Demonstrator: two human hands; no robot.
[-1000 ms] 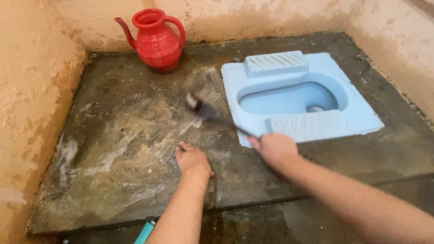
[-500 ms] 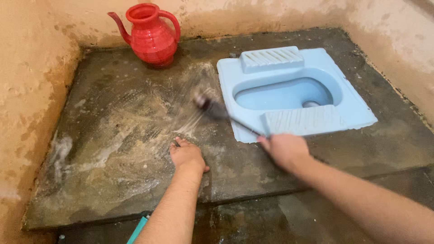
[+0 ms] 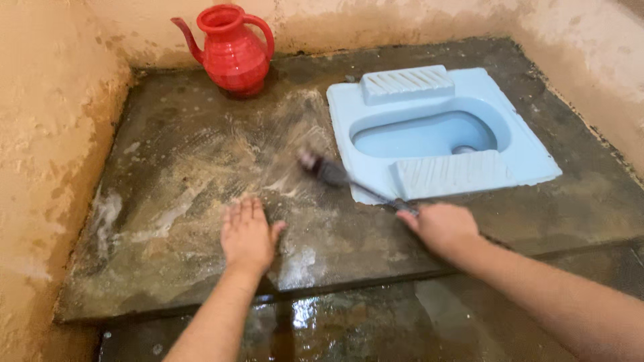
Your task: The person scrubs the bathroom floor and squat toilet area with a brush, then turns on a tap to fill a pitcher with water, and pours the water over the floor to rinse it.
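Your left hand (image 3: 247, 234) has slid nearer to you, now flat and released; your right hand (image 3: 439, 226) keeps grasping the scrubbing brush (image 3: 335, 175) ahead on the soapy floor slab (image 3: 181, 174).

Right hand (image 3: 439, 226) grips brush (image 3: 329, 171); left hand (image 3: 247, 234) lies flat on wet slab (image 3: 168, 201).

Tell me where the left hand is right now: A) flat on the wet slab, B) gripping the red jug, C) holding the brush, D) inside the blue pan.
A: the left hand lies palm down with fingers spread on the slab, while the right hand holds the brush; the jug stands untouched by the far wall.
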